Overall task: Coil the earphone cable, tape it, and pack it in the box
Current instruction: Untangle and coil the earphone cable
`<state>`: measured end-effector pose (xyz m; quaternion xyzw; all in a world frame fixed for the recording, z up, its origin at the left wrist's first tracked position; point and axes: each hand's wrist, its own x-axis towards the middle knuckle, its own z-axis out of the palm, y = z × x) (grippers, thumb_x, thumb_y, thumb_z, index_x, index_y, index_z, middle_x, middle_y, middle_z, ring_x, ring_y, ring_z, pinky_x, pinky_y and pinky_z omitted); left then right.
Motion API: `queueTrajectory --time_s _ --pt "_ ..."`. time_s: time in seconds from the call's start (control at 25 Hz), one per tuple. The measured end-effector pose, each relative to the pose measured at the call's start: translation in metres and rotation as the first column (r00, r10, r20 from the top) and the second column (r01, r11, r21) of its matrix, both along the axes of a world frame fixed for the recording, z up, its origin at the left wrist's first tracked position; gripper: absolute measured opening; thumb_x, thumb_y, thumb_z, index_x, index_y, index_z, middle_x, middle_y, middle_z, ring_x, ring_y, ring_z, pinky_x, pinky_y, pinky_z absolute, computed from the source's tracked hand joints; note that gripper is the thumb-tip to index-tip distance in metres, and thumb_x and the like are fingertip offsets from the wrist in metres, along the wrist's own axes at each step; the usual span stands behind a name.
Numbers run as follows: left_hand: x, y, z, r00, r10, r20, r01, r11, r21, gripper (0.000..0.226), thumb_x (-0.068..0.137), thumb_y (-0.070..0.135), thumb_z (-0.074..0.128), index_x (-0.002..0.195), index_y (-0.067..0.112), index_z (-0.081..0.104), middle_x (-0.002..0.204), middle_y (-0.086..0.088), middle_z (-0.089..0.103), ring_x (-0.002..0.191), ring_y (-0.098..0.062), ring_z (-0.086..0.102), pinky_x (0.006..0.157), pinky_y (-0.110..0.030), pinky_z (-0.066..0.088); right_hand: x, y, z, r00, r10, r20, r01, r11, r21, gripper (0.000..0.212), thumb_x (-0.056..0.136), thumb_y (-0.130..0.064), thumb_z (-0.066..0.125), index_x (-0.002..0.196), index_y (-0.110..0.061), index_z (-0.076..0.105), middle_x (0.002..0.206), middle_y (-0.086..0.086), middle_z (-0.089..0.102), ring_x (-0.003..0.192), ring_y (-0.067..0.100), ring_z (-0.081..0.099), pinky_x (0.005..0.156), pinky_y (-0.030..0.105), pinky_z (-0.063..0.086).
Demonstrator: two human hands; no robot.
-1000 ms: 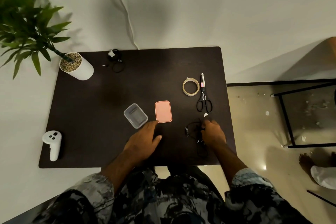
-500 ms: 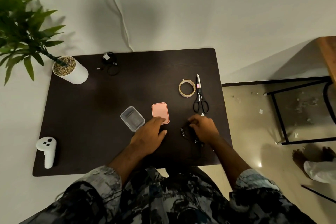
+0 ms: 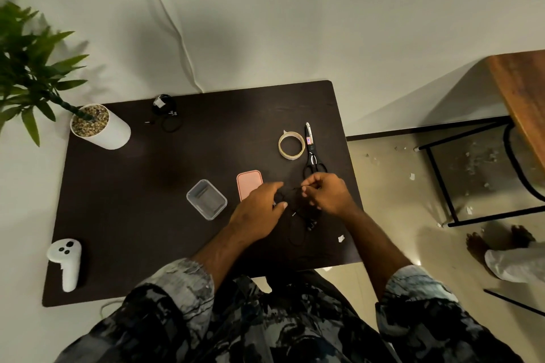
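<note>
Pinching one end of the earphone cable (image 3: pixel 298 216) in a tight grip, the right hand (image 3: pixel 326 196) lifts it, probably to start a coil. The left hand (image 3: pixel 259 212) rests beside it, fingers relaxed. Slack trails below on the tabletop (image 3: pixel 132 215); the box (image 3: pixel 206 200) waits left.

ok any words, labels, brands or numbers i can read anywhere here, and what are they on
None can be read.
Scissors: a small pink and blue sticker on the blade, its print too small and blurred to read.
Coiled black cable at the far edge of the table: a white tag or tape piece, no legible text.
White controller: dark buttons only, no lettering visible.
Tape roll, pink lid, clear box: no print visible.
</note>
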<state>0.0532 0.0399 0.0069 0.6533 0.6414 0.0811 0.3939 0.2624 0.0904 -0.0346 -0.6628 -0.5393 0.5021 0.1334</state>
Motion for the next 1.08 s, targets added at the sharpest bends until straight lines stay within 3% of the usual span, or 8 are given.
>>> queueTrajectory --time_s 0.12,0.32,0.4,0.48,0.6,0.84,0.96,1.08 --pt "-0.012 -0.012 -0.004 0.999 0.016 -0.029 -0.016 1.000 -0.012 0.053 0.100 0.037 0.060 0.149 0.024 0.045 0.151 0.000 0.052 0.138 -0.020 0.050 0.110 -0.034 0.041 0.016 -0.011 -0.027 0.992 -0.012 0.123 0.018 0.998 -0.052 0.007 0.099 -0.020 0.071 0.095 -0.025 0.072 0.089 -0.004 0.079 0.083 0.010 0.075 0.084 0.035 0.064" --pt "-0.033 -0.027 -0.010 0.993 0.076 -0.091 -0.080 0.996 -0.036 0.053 0.101 0.041 0.057 0.150 0.025 0.044 0.153 -0.001 0.052 0.140 -0.021 0.050 0.111 -0.037 0.043 0.017 -0.020 -0.042 0.962 -0.044 0.270 0.055 0.998 -0.035 0.032 0.100 -0.035 0.069 0.128 -0.021 0.064 0.122 0.004 0.074 0.110 0.022 0.070 0.092 0.040 0.059" --pt "-0.036 -0.031 -0.012 0.991 0.082 -0.102 -0.088 0.995 -0.051 0.054 0.101 0.042 0.056 0.151 0.025 0.043 0.154 -0.001 0.051 0.139 -0.020 0.050 0.110 -0.036 0.043 0.013 -0.025 -0.042 0.817 0.075 0.572 -0.149 0.985 0.083 0.041 0.100 -0.039 0.066 0.135 -0.018 0.058 0.132 0.009 0.067 0.127 0.032 0.059 0.100 0.048 0.052" --pt "-0.038 -0.036 -0.011 0.992 0.082 -0.095 -0.087 0.995 -0.050 0.054 0.102 0.042 0.056 0.151 0.025 0.043 0.153 -0.001 0.051 0.139 -0.019 0.050 0.110 -0.036 0.043 0.005 -0.028 -0.045 0.691 0.208 0.692 -0.375 0.922 0.097 0.037 0.102 -0.036 0.061 0.133 -0.016 0.061 0.137 0.012 0.062 0.134 0.035 0.051 0.105 0.050 0.049" --pt "-0.041 -0.042 -0.011 0.993 0.081 -0.091 -0.085 0.996 -0.039 0.053 0.101 0.042 0.055 0.150 0.025 0.044 0.150 -0.001 0.054 0.137 -0.018 0.051 0.110 -0.036 0.045 -0.010 -0.030 -0.056 0.693 0.393 0.604 -0.486 0.874 -0.011 0.031 0.104 -0.025 0.058 0.133 -0.016 0.064 0.138 0.013 0.058 0.133 0.033 0.049 0.100 0.046 0.055" --pt "-0.051 -0.046 -0.006 0.988 0.097 -0.117 -0.104 0.993 -0.053 0.054 0.101 0.044 0.055 0.151 0.025 0.043 0.153 0.000 0.051 0.139 -0.019 0.049 0.111 -0.036 0.042 -0.020 -0.033 -0.058 0.626 0.455 0.633 -0.552 0.832 -0.052 0.029 0.105 -0.028 0.057 0.131 -0.015 0.059 0.139 0.014 0.056 0.135 0.034 0.046 0.102 0.048 0.051" --pt "-0.053 -0.041 0.002 0.984 0.165 -0.075 -0.167 0.986 -0.022 0.049 0.101 0.040 0.057 0.147 0.026 0.048 0.149 0.001 0.054 0.136 -0.019 0.052 0.108 -0.036 0.044 -0.022 -0.027 -0.030 0.794 0.357 0.492 -0.452 0.888 0.086 0.015 0.108 -0.032 0.051 0.117 -0.021 0.056 0.115 0.008 0.070 0.114 0.030 0.064 0.096 0.048 0.053" --pt "-0.046 -0.022 0.020 0.977 0.212 0.014 -0.212 0.973 0.091 0.043 0.103 0.032 0.056 0.146 0.027 0.050 0.149 0.001 0.055 0.135 -0.018 0.052 0.108 -0.034 0.046 -0.032 -0.022 0.017 0.982 0.135 0.131 -0.159 0.968 0.193 0.002 0.105 -0.026 0.060 0.104 -0.027 0.061 0.087 -0.004 0.071 0.081 0.015 0.071 0.076 0.036 0.063"
